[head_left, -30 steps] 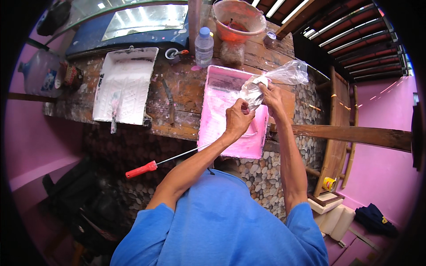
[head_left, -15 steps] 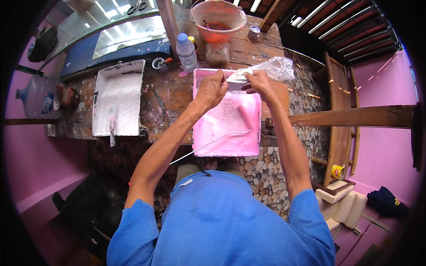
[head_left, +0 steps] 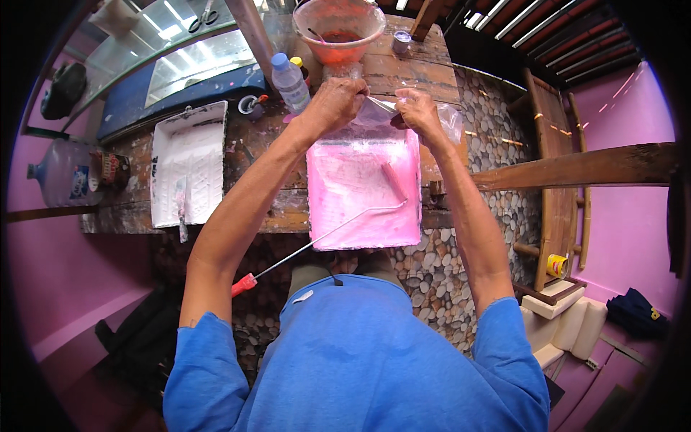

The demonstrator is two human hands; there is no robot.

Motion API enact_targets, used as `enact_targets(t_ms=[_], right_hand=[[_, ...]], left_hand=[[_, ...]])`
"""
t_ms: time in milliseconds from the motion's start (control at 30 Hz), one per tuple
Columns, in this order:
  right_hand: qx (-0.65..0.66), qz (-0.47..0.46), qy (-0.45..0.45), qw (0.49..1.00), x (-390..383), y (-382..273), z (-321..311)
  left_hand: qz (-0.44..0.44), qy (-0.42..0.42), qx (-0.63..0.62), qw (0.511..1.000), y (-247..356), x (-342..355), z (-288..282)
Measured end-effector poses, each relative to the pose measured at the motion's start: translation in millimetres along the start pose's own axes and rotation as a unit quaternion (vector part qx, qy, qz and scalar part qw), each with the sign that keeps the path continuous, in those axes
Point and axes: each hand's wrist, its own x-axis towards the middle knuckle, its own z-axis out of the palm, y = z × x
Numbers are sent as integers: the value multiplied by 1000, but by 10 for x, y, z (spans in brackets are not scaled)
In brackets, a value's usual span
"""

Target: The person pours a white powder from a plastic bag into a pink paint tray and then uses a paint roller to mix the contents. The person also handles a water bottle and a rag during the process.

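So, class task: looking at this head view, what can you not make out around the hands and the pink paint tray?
- Head view: what the clear plastic bag holds; glare and both hands, left hand and right hand, cover it.
- The pink tray's far end is hidden behind the bag and hands.
- The roller's head blends into pink paint.
- The small jar's contents are too small to tell.

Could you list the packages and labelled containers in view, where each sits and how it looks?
Clear plastic bag: between both hands, above the pink tray.
Small bottle: bench top, clear, blue cap.
Large water jug: far left, clear, blue-and-white label.
Yellow can: lower right, by the wooden frame.
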Motion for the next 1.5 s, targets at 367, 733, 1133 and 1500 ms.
enact_targets(t_ms=[367,733,1133,1500], right_hand=[[-132,-116,-123,977,95,10,-254],[-255,-153,-104,949,89,-77,-169],[-329,-294,-89,893,82,-145,-107],[-229,-284,-98,926,101,-21,-67]], left_hand=[[-47,-29,-59,997,-105,26,8],[-7,-95,20,995,-173,-24,33],[-78,-24,-64,995,-223,-65,83],[-30,12,-57,998,-203,-87,169]])
